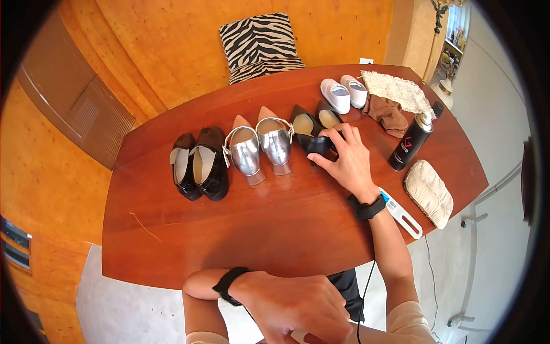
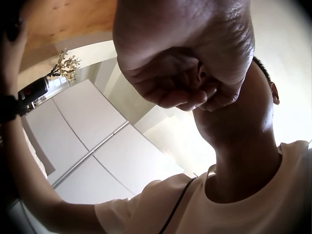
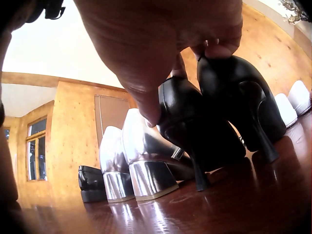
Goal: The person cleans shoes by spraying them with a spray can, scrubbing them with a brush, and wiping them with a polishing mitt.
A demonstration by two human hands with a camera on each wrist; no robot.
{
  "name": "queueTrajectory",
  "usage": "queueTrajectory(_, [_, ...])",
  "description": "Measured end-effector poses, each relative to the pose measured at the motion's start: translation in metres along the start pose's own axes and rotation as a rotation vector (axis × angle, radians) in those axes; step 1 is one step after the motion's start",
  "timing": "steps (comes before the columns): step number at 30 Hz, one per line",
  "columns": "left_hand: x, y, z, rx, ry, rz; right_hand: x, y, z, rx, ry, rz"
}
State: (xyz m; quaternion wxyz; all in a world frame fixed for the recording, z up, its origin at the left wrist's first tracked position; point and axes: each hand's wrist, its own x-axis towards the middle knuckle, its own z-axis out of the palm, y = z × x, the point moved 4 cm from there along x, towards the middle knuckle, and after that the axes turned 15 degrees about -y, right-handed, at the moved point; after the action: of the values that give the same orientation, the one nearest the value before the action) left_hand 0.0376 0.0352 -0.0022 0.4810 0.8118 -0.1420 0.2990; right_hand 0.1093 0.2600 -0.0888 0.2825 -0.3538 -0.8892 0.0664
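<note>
My right hand [image 1: 350, 160] reaches over the table and grips a pair of black high-heeled pumps [image 1: 314, 143] by their backs. In the right wrist view, the thumb presses the side of one black pump [image 3: 183, 105] and fingertips lie on the heel top of the other; both thin heels point down at the tabletop. Left of them stand silver slingback shoes [image 1: 245, 153] with block heels, then dark loafers [image 1: 211, 169]. My left hand [image 1: 292, 304] is raised in front of my body, fingers curled into the palm, nothing visible in it.
White shoes [image 1: 337, 96] stand at the back right, beside a brown cloth [image 1: 388, 114] and a cream textured cloth [image 1: 396, 92]. A black spray can [image 1: 409, 146], a cream pad [image 1: 429, 192] and a white plastic strip [image 1: 404, 217] lie near my right forearm. A zebra-striped chair [image 1: 260, 43] stands beyond the table.
</note>
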Motion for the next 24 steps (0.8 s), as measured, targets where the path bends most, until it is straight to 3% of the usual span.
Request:
queueTrajectory(3, [0.004,0.004,0.002,0.202,-0.091,-0.001,-0.001,0.001,-0.001,-0.002,-0.010,0.018])
queueTrajectory(7, [0.005,0.010,0.004,0.225,-0.189,-0.007,-0.004,-0.001,-0.006,0.089,-0.070,0.030])
queueTrajectory(11, [0.000,0.011,0.010,0.238,-0.057,0.084,-0.020,-0.011,-0.029,0.180,-0.062,0.027])
queueTrajectory(13, [0.000,0.018,0.007,0.250,-0.028,0.110,-0.037,-0.014,-0.042,0.098,-0.042,0.010])
queueTrajectory(15, [0.005,0.027,0.003,0.260,-0.178,0.014,-0.060,-0.015,-0.053,0.122,-0.086,0.026])
queueTrajectory(21, [0.005,0.035,0.013,0.264,-0.074,0.090,-0.134,0.002,-0.071,-0.009,-0.244,0.134])
queueTrajectory(24, [0.013,0.045,0.009,0.285,-0.125,0.078,-0.162,0.019,-0.077,-0.060,-0.283,0.206])
